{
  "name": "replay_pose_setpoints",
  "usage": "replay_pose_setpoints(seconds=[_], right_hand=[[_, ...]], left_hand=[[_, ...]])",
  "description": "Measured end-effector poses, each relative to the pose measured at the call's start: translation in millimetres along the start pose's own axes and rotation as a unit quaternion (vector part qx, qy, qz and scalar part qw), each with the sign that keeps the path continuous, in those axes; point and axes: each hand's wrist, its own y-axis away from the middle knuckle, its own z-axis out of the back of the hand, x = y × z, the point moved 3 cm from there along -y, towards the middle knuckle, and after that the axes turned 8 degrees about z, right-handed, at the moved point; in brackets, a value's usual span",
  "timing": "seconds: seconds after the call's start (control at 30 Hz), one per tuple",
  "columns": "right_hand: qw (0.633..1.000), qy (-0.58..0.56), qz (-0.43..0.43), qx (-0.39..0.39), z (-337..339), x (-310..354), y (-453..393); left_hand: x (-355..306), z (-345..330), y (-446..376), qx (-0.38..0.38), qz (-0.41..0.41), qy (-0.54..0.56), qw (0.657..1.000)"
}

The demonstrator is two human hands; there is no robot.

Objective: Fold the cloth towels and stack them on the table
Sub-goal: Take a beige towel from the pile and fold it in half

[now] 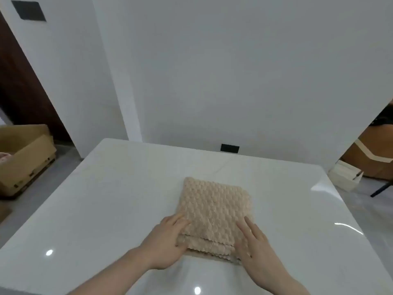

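A beige, bumpy-textured towel (214,206) lies folded into a rectangle near the middle of the white glossy table (102,205). Layered edges show along its near side. My left hand (168,241) lies at the towel's near-left corner, fingers straight and laid on the cloth. My right hand (254,245) presses flat on the near-right part, fingers stretched forward. Neither hand curls round the fabric.
An open cardboard box (23,158) stands on the floor at the left. A small white box (345,175) and a brown carton (370,154) sit on the floor at the right. A white wall with a black socket (229,148) rises behind the table.
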Motion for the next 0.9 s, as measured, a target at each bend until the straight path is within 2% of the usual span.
replay_pose_setpoints(seconds=[0.2,0.33,0.57,0.7,0.83,0.9], right_hand=[[0.998,0.003,0.017,-0.055,-93,-84,-38],[0.983,0.050,0.063,-0.163,-137,-116,-33],[0.975,0.049,0.083,-0.202,-143,-122,-28],[0.971,0.021,0.072,-0.227,-140,-124,-25],[0.966,0.003,0.058,-0.252,-138,-123,-22],[0.965,0.000,0.049,-0.258,-137,-122,-20]], left_hand=[[49,-101,-69,-0.079,-0.041,-0.024,0.996],[75,-148,-80,-0.195,-0.062,-0.002,0.979],[84,-156,-84,-0.238,-0.096,0.029,0.966],[89,-151,-84,-0.247,-0.089,0.121,0.957],[93,-146,-77,-0.280,-0.053,0.259,0.923],[93,-142,-72,-0.307,-0.031,0.283,0.908]])
